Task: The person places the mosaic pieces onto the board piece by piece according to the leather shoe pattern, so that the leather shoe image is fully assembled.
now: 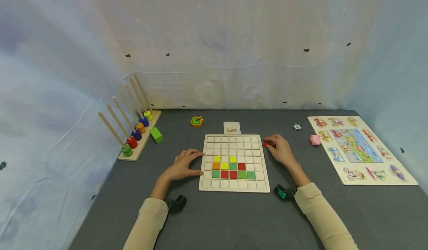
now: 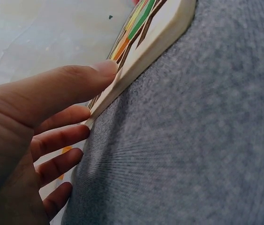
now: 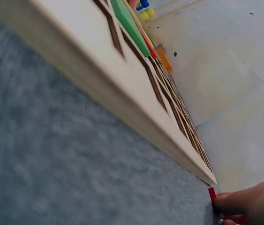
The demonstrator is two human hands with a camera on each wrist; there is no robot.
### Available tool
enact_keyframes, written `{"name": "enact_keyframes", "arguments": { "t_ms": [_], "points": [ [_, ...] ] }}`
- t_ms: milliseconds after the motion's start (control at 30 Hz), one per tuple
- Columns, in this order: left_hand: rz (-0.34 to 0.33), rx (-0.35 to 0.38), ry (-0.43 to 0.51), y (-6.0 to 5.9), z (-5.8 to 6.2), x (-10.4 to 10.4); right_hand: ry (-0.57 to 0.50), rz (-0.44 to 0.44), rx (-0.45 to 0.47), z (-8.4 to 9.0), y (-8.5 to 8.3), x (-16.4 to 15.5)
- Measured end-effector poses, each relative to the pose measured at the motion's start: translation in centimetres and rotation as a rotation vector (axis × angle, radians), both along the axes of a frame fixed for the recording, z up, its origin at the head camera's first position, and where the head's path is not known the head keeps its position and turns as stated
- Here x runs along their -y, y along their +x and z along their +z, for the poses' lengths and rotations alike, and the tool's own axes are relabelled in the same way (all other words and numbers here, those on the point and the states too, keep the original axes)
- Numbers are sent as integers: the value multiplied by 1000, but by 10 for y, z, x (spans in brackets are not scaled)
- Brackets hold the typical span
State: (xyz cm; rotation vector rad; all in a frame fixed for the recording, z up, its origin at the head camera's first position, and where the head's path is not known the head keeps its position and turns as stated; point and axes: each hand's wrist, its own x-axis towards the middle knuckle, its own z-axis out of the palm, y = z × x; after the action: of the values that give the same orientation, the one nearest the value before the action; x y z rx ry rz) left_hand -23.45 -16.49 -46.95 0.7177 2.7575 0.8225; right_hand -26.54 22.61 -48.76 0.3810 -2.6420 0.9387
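A wooden grid board lies on the dark table with red, orange, yellow and green pieces set in several of its cells. My left hand rests at the board's left side, thumb and fingertips spread along the edge. In the left wrist view the thumb touches the board's rim and the other fingers are loosely bent. Just off the upper right edge, my right hand pinches a small red tile. The red tile pokes out from the fingertips near the board's corner in the right wrist view.
Behind the board lies a small pattern card. A peg stacker with coloured beads and a green block are on the left, a round green-orange toy at the back. To the right are a pink toy, a chip and a picture puzzle.
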Motion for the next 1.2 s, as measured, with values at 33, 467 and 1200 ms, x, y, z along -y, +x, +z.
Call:
{"name": "enact_keyframes", "arguments": {
  "t_ms": [33,467,1200],
  "points": [
    [0,0,-1,0,0,0,4,-3,3,0,0,-1],
    [3,3,2,1,1,-1,46,-26,68,12,2,-7],
    [10,-3,-4,1,1,-1,-157,339,353,25,37,40]
  ]
}}
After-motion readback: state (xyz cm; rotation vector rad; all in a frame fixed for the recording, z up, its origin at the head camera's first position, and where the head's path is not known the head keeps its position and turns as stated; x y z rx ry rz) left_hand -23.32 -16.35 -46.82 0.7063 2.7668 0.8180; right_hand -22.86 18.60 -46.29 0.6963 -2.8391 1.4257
